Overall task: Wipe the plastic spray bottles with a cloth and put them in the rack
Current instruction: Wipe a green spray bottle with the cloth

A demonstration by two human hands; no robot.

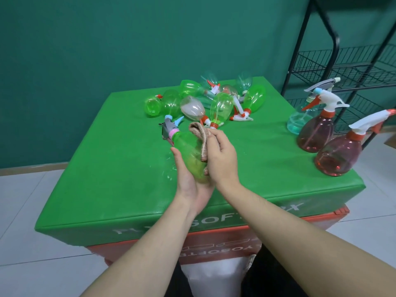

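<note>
Your left hand [188,179] cradles the green bottle [188,153] from below, fingers curled up round its fat base, thumb along the left side. Bottle is held just above the worktop [107,168], not resting on it. Long axis runs from the base in your palm up and away to the left, pink collar and grey-blue trigger head [169,129] pointing away from you.

Your right hand [222,155] presses the cloth [199,136] on the bottle's right flank, fingers curled over the folded cloth, pinching it against the plastic. Cloth loops over the bottle's upper side near the shoulder.

Judgement: wiping is mid-way on this one; the neck and the left side look not yet covered. Next stroke should run along the axis, toward the trigger, with the left hand turning the bottle.

Rack [342,67] stands to your right, beyond the worktop's right edge, so the right hand is nearer, but it's busy with the cloth. The left hand would have to cross over, or you pass the bottle across.

Pile of bottles [203,99] lies at the far middle, unwiped by the look of it. Three upright bottles [317,125] stand at the right edge, near the rack. Watch the slick plastic, it could slip from the palm
</note>
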